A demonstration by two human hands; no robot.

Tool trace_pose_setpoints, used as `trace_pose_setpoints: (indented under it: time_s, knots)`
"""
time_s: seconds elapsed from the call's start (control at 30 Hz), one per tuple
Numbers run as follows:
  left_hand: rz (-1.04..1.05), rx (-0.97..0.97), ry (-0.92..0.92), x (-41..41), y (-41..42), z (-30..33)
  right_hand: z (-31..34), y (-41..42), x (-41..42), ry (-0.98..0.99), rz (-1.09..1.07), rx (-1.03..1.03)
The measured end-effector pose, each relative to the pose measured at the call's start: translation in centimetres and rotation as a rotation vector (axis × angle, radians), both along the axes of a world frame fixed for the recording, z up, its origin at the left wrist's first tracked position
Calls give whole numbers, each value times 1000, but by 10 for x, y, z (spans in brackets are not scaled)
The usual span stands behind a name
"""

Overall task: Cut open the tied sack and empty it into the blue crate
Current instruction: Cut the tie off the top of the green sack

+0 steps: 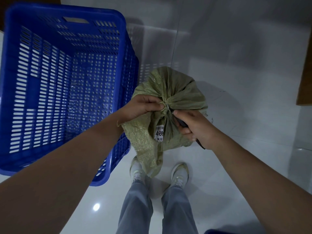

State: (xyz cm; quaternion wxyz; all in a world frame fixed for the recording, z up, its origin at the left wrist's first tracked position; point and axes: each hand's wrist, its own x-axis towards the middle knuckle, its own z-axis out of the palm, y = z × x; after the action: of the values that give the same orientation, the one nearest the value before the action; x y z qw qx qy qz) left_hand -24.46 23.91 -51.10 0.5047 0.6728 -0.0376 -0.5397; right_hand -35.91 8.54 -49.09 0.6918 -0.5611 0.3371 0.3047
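A green woven sack point(179, 92) stands on the floor in front of my feet, its neck gathered and bound with a white tie point(166, 106). A white printed label point(159, 133) hangs on its near side. My left hand point(141, 107) pinches the bunched neck just left of the tie. My right hand point(194, 125) is closed around a dark-handled cutting tool point(183, 124), its thumb close to the tie; the blade is hidden. The blue crate point(64, 19), slotted and with nothing in it, stands on the floor to the left, touching the sack's side.
The floor is glossy white tile point(236, 81). My two shoes point(179, 173) stand just behind the sack. A brown panel edge point(305, 81) shows at the far right, and a blue object's corner point(216, 231) at the bottom right.
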Motion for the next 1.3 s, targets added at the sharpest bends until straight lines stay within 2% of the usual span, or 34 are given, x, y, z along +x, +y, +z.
trace_pose_setpoints:
  time_s: [0.13,0.53,0.73,0.93,1.1,1.3]
  knots:
    - [-12,1,-38,-2,-4,3,1,0,-4,67,-72,69]
    - [106,20,-92,-13,-17,5,7,-3,-9,74,-80,-39]
    - [139,13,-127,-23,-14,7,10,0,-4,90,-119,-19]
    - [200,49,-28,-28,-12,10,8,-1,-4,44,-50,-55]
    - [246,108,-154,-34,-22,15,13,-3,-7,40,-78,-57]
    - [292,52,-275,-42,-30,10,19,-11,-7,39,-46,-101]
